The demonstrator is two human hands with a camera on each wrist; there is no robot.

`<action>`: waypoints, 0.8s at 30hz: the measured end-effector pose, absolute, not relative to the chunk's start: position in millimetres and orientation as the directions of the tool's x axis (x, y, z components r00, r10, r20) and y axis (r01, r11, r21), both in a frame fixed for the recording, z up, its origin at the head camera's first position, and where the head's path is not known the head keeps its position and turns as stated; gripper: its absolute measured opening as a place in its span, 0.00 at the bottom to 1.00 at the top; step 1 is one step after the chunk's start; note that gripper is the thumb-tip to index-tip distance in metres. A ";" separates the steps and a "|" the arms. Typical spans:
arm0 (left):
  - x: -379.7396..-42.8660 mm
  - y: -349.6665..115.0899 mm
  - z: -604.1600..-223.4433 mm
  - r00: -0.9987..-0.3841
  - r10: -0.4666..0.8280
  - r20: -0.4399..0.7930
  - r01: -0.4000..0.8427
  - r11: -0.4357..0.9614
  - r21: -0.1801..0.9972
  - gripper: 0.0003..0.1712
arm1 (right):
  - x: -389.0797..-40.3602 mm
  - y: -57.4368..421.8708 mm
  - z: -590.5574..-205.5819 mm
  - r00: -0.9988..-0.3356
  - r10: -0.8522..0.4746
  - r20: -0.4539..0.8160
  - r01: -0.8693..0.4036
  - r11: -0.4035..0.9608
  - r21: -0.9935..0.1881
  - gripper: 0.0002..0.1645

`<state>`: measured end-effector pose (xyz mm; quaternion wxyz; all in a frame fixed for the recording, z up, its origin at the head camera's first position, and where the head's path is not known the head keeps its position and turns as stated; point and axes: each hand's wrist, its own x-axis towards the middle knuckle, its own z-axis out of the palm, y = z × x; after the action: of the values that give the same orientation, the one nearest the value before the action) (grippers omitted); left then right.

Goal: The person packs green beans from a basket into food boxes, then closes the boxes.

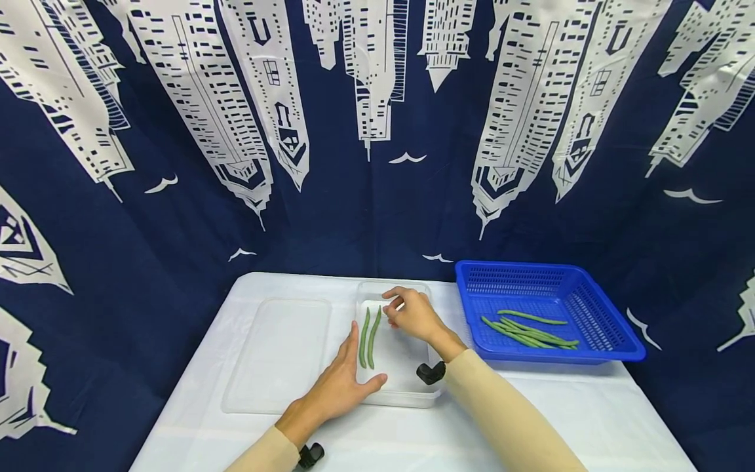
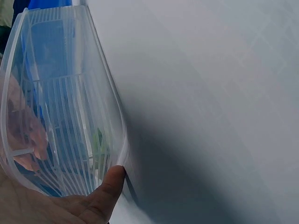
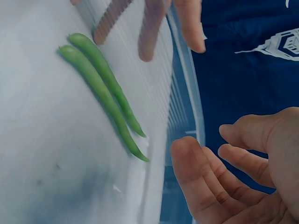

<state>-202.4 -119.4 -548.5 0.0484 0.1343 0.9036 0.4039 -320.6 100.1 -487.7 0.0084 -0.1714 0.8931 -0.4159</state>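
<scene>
Two green beans [image 1: 372, 344] lie side by side in a clear plastic container [image 1: 407, 398], along its left wall in the head view. My left hand [image 1: 339, 388] rests at that wall, thumb spread toward the near side and fingers straight. In the left wrist view, a fingertip [image 2: 114, 177] touches the container's rim. My right hand [image 1: 415, 316] hovers over the far part of the container, close to the beans' far ends. Its fingers are loosely bent and hold nothing, as the right wrist view shows; the beans [image 3: 107, 95] lie beside the fingertips there.
A blue basket [image 1: 590, 357] with several green beans [image 1: 531, 333] stands to the right. Left of the container, a flat translucent lid [image 1: 280, 354] lies on the white table [image 1: 194, 419]. A dark blue patterned curtain [image 1: 366, 210] hangs behind.
</scene>
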 end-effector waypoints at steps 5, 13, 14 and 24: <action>-202.2 -120.7 -547.9 -0.961 0.274 0.022 0.198 0.634 0.747 0.73 | -321.1 113.1 -475.0 -0.938 -0.315 0.145 -0.309 0.570 -0.762 0.20; -200.0 -121.7 -547.0 -0.965 0.263 0.012 0.182 0.635 0.750 0.74 | -321.8 141.1 -456.2 -0.925 -0.331 0.186 -0.354 0.578 -0.735 0.20; -199.9 -121.7 -546.8 -0.965 0.263 0.009 0.181 0.636 0.750 0.74 | -321.6 145.0 -454.4 -0.924 -0.330 0.190 -0.359 0.588 -0.724 0.20; -198.2 -121.9 -546.3 -0.965 0.263 0.010 0.179 0.629 0.757 0.73 | -324.7 191.5 -441.6 -0.914 -0.338 0.223 -0.401 0.674 -0.621 0.20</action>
<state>-198.2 -121.9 -546.3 0.0509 0.1225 0.9010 0.4131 -324.7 191.5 -441.6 -0.0448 -0.2022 0.9137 -0.3496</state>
